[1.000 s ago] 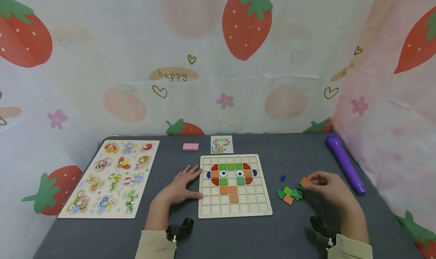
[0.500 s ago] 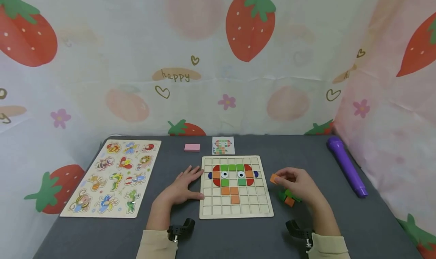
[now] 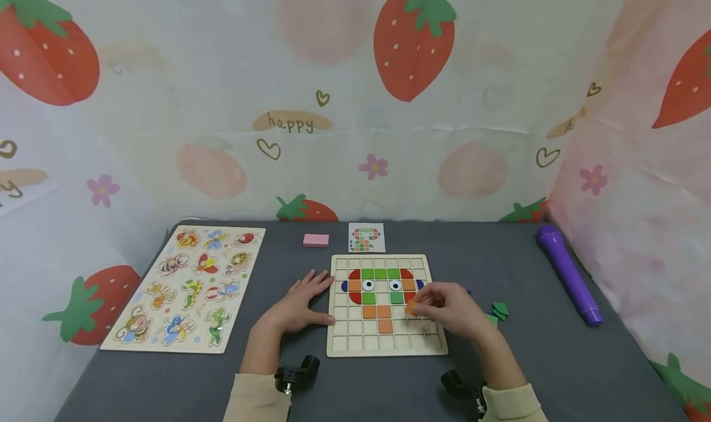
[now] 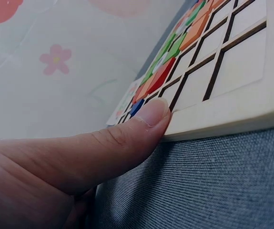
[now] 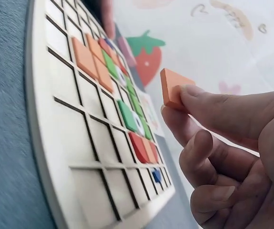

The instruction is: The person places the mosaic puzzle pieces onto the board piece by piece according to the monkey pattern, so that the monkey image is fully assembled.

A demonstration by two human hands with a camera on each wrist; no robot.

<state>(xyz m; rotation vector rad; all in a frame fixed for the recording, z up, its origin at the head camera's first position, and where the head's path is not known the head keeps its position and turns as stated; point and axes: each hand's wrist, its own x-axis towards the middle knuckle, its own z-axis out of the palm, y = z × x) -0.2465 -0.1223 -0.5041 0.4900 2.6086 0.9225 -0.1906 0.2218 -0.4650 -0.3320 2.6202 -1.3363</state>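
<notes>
My right hand (image 3: 449, 308) pinches an orange square tile (image 5: 175, 87) between thumb and finger, over the right part of the wooden grid board (image 3: 355, 345). My left hand (image 3: 294, 305) lies spread on the cloth at the board's left side, its thumb (image 4: 141, 124) against the edge. Red, green, orange and blue tiles with two eye tiles fill several upper cells of the board. Lower down sit three orange tiles (image 3: 384, 326). Loose green tiles (image 3: 500, 310) lie on the table right of the board, partly hidden behind my right hand.
A small picture card (image 3: 366, 237) with a similar tile pattern lies behind the board, beside a pink block (image 3: 316, 240). At the left is a puzzle board (image 3: 183, 342) with insect pictures. A purple cylinder (image 3: 569, 277) lies at the right, near the curtain.
My right hand has carried the orange tile leftward from the loose tiles to over the board. The left hand stays at the board's edge. The head view has shifted slightly.
</notes>
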